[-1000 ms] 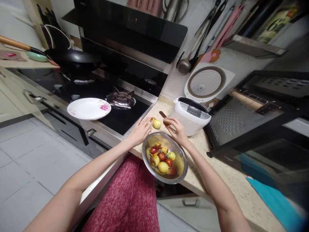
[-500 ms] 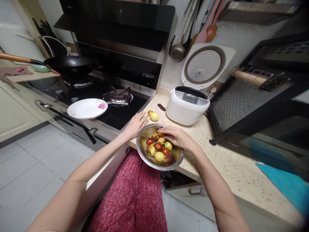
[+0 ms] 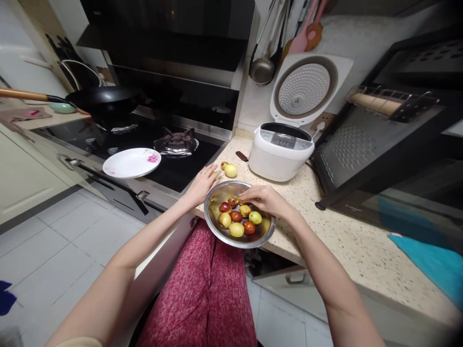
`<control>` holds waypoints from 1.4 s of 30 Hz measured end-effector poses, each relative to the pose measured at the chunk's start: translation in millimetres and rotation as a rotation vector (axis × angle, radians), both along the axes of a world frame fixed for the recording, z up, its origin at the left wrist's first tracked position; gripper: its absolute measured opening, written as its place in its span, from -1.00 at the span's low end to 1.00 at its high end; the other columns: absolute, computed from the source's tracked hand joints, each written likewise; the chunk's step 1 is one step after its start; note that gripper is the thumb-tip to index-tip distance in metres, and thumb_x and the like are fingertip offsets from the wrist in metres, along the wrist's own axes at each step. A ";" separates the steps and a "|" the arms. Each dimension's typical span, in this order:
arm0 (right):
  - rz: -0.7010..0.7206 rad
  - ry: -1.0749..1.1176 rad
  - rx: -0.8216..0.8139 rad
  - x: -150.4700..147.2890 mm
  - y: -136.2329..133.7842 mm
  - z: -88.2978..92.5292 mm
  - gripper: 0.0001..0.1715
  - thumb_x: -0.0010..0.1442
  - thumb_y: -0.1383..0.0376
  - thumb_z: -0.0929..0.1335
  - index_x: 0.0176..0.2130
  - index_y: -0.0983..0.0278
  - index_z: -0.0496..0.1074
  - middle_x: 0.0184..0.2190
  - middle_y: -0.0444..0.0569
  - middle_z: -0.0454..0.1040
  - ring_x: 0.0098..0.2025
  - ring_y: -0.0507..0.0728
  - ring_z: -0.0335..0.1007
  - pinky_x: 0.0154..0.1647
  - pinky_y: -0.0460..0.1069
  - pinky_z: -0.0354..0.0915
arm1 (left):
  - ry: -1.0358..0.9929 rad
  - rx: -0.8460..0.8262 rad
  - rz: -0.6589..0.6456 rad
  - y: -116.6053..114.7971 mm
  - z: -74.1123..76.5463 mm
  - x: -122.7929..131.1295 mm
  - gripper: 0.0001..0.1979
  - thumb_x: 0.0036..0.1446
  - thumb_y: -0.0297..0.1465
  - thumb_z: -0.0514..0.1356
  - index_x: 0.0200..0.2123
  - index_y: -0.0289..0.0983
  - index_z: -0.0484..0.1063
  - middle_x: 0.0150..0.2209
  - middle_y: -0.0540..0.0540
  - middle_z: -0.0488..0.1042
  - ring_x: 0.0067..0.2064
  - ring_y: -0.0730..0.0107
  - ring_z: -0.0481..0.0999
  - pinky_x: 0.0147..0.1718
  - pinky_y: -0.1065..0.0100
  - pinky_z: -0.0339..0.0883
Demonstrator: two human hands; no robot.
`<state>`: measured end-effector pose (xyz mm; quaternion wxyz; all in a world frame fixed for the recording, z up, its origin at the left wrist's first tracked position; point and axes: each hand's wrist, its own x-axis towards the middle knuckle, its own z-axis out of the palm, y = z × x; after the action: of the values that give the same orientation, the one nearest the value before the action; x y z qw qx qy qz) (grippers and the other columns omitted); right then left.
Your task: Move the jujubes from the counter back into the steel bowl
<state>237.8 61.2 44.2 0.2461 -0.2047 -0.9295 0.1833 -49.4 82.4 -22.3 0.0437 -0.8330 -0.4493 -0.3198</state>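
Observation:
A steel bowl (image 3: 265, 237) sits at the counter's front edge, holding several jujubes (image 3: 236, 229), some yellow-green and some red-brown. My right hand (image 3: 265, 198) reaches over the bowl's far right rim, its fingers curled down around a jujube that they mostly hide. To the left of the bowl, my left hand (image 3: 203, 184) lies on the counter edge with fingers stretched out. Just beyond its fingertips are a yellow-green jujube (image 3: 230, 170) and a smaller brown-patched jujube (image 3: 224, 165).
A white rice cooker (image 3: 277, 159) with its lid up stands behind the bowl, a brown-handled object (image 3: 241, 156) beside it. Left are a floral plate (image 3: 130, 161), a gas burner (image 3: 177, 140) and a wok (image 3: 104, 96). A black oven (image 3: 390, 164) and blue cloth (image 3: 430, 262) are right.
My right hand's fingers have closed on a jujube at the far side of the bowl. The other jujubes have shifted slightly. My left hand stays almost in place.

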 end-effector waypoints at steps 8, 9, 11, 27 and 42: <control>-0.205 0.238 0.059 0.1 6.3 0.5 -0.74 0.37 0.26 0.38 -0.05 0.15 0.68 -0.09 0.03 0.70 -0.03 0.25 0.64 0.08 0.17 0.52 | -0.035 -0.001 -0.007 1.1 -2.8 3.1 -0.51 0.50 -0.16 -0.05 0.28 -0.32 0.36 0.39 -0.38 0.27 0.48 -0.02 0.17 0.42 -0.13 0.10; -0.253 0.256 0.066 -2.0 11.1 0.9 -0.74 0.38 0.25 0.38 -0.06 0.16 0.67 -0.08 0.03 0.69 -0.02 0.25 0.64 0.10 0.17 0.51 | -0.042 0.002 -0.005 1.2 -3.5 3.6 -0.52 0.50 -0.16 -0.04 0.27 -0.32 0.36 0.39 -0.37 0.28 0.47 -0.01 0.18 0.42 -0.14 0.10; -0.318 0.244 0.083 -9.9 25.8 2.6 -0.72 0.39 0.24 0.36 -0.05 0.20 0.66 -0.06 0.06 0.69 0.00 0.25 0.63 0.12 0.17 0.49 | -0.049 0.008 0.002 1.2 -4.9 4.2 -0.53 0.50 -0.18 -0.03 0.26 -0.32 0.36 0.37 -0.38 0.29 0.47 -0.01 0.20 0.41 -0.14 0.11; -0.577 -0.403 0.137 -119.0 107.4 4.4 -0.72 0.30 0.38 0.38 -0.02 0.40 0.58 -0.02 0.27 0.61 0.04 0.29 0.55 0.03 0.01 0.36 | -0.034 0.022 0.100 -5.0 0.6 5.9 -0.48 0.51 -0.29 -0.14 0.41 -0.35 0.13 0.40 -0.39 0.25 0.47 0.06 0.20 0.37 0.00 0.21; -0.209 0.150 0.270 -76.7 65.8 21.8 -0.68 0.32 0.37 0.37 0.07 0.27 0.50 0.00 0.12 0.58 0.07 0.23 0.52 0.15 0.14 0.43 | -0.029 0.025 0.137 -6.0 -0.3 7.3 -0.51 0.48 -0.34 -0.09 0.37 -0.40 0.18 0.35 -0.44 0.32 0.42 -0.02 0.30 0.30 -0.01 0.30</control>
<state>161.1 127.1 66.1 0.3577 -0.2511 -0.8983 0.0451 -42.1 76.4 -22.6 0.0692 -0.7949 -0.5019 -0.3337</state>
